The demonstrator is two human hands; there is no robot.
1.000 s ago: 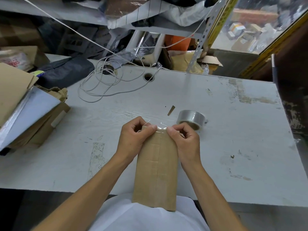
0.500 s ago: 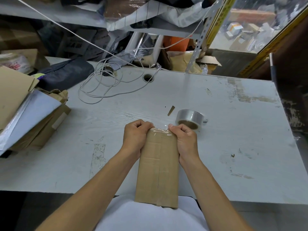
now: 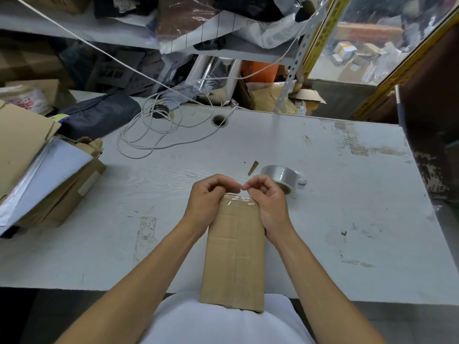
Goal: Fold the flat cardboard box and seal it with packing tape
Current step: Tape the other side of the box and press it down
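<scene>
Flanking the taped box (image 3: pixel 234 249) at the desk's (image 3: pixel 347 219) near edge, left hand (image 3: pixel 208 202) and right hand (image 3: pixel 269 204) curl, gripping nothing visible.

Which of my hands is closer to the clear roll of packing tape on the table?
Right. Your right hand sits just beside the clear tape roll, overlapping its near edge in view; your left hand is across the brown cardboard box, farther away.

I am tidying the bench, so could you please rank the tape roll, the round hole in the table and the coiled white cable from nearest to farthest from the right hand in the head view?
1. Tape roll, just beyond the right hand.
2. Round hole, farther back, slightly left.
3. Coiled white cable, far left.
</scene>
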